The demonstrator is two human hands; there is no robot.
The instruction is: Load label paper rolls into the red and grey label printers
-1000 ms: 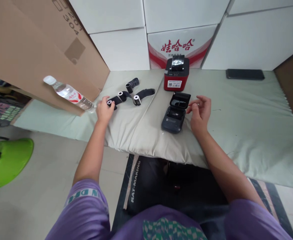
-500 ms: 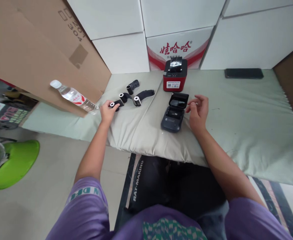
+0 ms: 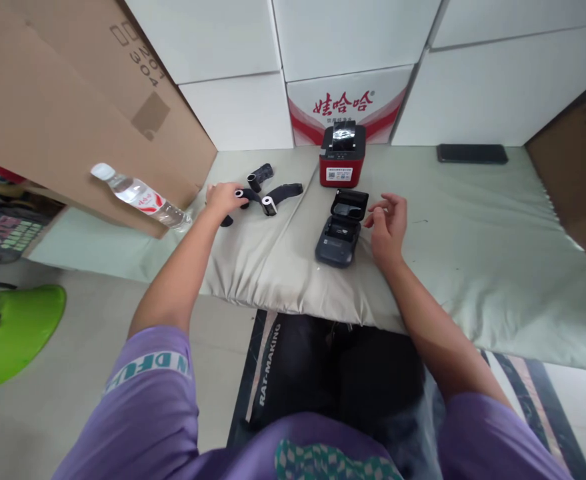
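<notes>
My left hand [image 3: 224, 199] reaches over the left of several small black rolls with loose tails. Its fingers close around the end of one black roll [image 3: 251, 195] with a pale core. Another roll [image 3: 227, 221] lies partly hidden beneath the hand. Beside them are a black roll with a white core [image 3: 269, 206] and a dark-cored roll [image 3: 260, 177]. Close by the right edge of a small dark portable label printer [image 3: 338, 248], its lid raised, my right hand [image 3: 391, 225] rests with loosely curled fingers apart and nothing in them.
A red and black printer [image 3: 342, 167] with a black strip coming out stands behind. To the left, a water bottle [image 3: 143, 193] lies in front of a large cardboard box [image 3: 87, 100]. White cartons [image 3: 233, 110] line the back; a black phone [image 3: 473, 154] lies at right.
My left hand has moved from the nearest roll at the left, letting it go, up to the neighbouring roll. My right hand stays beside the open label printer. The view has shifted slightly.
</notes>
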